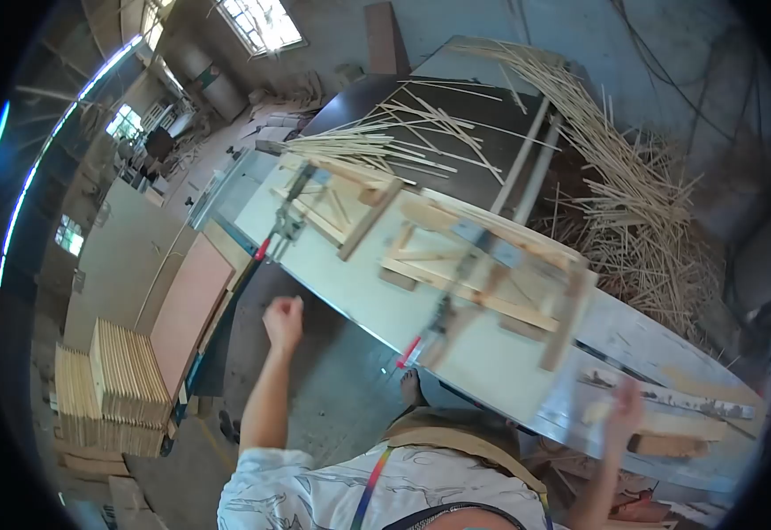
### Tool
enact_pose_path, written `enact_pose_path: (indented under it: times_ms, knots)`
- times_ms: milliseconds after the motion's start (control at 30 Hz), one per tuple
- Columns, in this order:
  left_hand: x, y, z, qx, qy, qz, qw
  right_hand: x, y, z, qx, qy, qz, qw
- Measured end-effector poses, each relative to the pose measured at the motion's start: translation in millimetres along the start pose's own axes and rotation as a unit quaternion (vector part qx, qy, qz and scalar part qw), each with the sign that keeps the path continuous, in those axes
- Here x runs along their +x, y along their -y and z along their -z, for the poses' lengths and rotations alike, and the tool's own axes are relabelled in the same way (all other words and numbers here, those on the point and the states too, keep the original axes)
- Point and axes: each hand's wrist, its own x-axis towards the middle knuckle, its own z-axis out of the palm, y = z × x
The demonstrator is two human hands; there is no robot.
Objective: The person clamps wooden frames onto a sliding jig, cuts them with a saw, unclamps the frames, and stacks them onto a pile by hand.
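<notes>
My left hand [283,323] is raised over the floor, beside the near edge of a pale board [328,281]. Its fingers are curled closed, and nothing shows in them. Smeared by motion, my right hand [624,411] is at the right, near a short wooden block [668,443] and a light wood strip [690,427] on the metal table; its fingers are unclear. Wooden frames of strips and blocks [474,291] lie on the board. Toggle clamps with red handles, one at the left [263,249] and one in the middle [409,352], stand across them.
Beyond the board, thin wood strips [438,124] lie scattered on a dark table, and a large heap of offcuts [642,221] fills the right. Stacked wooden pieces [134,380] stand at the left beside a pinkish panel [193,305]. A slotted rail [668,393] crosses the metal table.
</notes>
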Motion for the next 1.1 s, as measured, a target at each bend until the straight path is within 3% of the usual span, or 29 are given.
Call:
enact_pose_path:
  times_ms: [33, 67, 133, 167, 233, 267, 333, 367, 433, 833, 967, 1033, 1100]
  knots:
    - [41, 24, -4, 0.054, -0.036, -0.008, 0.998, 6, 66, -36, -0.033, 0.092, -0.034, 0.995]
    - [67, 15, -2, 0.097, -0.051, -0.011, 0.994, 7, 117, -70, 0.028, 0.161, -0.028, 0.986]
    - [111, 27, -27, 0.135, -0.086, -0.059, 0.985, -4, 161, -112, 0.092, 0.281, -0.044, 0.954]
    - [125, 34, -43, 0.176, -0.121, -0.109, 0.971, -8, 167, -129, 0.087, 0.283, -0.038, 0.955]
    - [137, 37, -67, 0.152, 0.03, -0.072, 0.985, -24, 169, -160, 0.117, 0.325, -0.167, 0.923]
    - [134, 24, -73, 0.145, 0.149, -0.011, 0.978, -32, 162, -171, 0.109, 0.327, -0.163, 0.924]
    - [111, 17, -98, 0.18, 0.158, -0.048, 0.97, -46, 146, -173, 0.006, 0.158, -0.109, 0.981]
    - [97, 5, -102, 0.192, 0.146, -0.058, 0.969, -48, 147, -166, 0.0, 0.159, -0.107, 0.981]
    - [61, -24, -99, 0.188, 0.134, -0.077, 0.97, -50, 162, -144, 0.173, 0.034, -0.305, 0.936]
    - [-91, -134, -119, 0.175, 0.127, -0.132, 0.967, -52, 53, 13, 0.171, 0.012, -0.331, 0.928]
    - [-117, -149, -123, 0.179, 0.022, -0.177, 0.968, -60, 38, 31, 0.08, -0.019, -0.276, 0.958]
    - [-129, -163, -119, 0.169, 0.028, -0.184, 0.968, -71, 40, 48, 0.04, -0.015, -0.332, 0.942]
    - [-127, -164, -113, 0.095, 0.179, -0.097, 0.974, -90, 30, 45, -0.212, -0.064, -0.107, 0.969]
